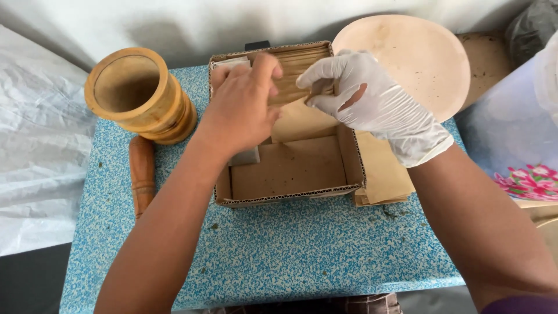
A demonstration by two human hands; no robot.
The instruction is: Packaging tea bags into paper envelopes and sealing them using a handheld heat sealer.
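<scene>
An open cardboard box sits on a blue speckled table. At its far end stands a row of thin brown packets. My bare left hand rests on top of that row, fingers curled over the packets. My right hand, in a white glove, pinches the right end of the same row between thumb and fingers. The near half of the box shows bare cardboard floor.
A wooden mortar stands at the table's far left, with a wooden pestle lying beside it. A round pale plate sits behind the box at the right. Folded brown paper lies right of the box. White plastic sheeting covers the left.
</scene>
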